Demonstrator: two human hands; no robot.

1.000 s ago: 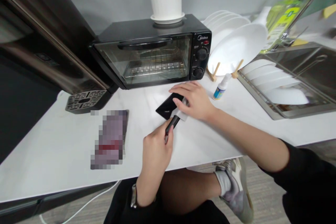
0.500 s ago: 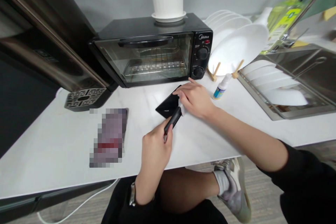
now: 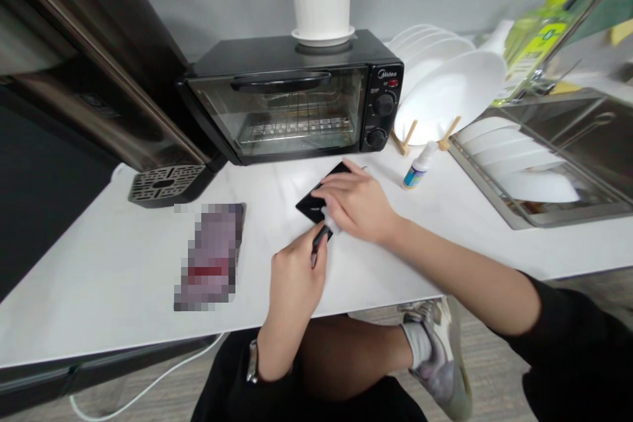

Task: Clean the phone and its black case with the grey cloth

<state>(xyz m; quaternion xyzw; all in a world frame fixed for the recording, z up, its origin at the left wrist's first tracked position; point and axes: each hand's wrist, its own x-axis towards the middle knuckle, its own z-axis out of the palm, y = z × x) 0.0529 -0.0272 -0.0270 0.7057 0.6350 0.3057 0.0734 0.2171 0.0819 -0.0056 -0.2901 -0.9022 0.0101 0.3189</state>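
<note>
Head: left hand [image 3: 295, 275] grips 1 black handle [image 3: 320, 239]; right hand [image 3: 362, 206] holds 1 white wipe [image 3: 330, 219].

Countertop [image 3: 123, 303]: white, faintly veined, stretching beneath both hands.
Black panel [image 3: 307, 207]: partly covered by the right hand [image 3: 361, 206], just beyond the left hand [image 3: 297, 271].
Pixelated flat object [image 3: 212, 247]: lying to the left of the left hand.
Spray bottle [image 3: 417, 171]: standing near the right hand, beyond it and rightward.
Wooden plate rack [image 3: 406, 138]: farther beyond the right hand, behind the bottle.
Toaster oven [image 3: 291, 120]: beyond both hands.
Sink [image 3: 519, 216]: set into the counter, well right of the right hand.
</note>
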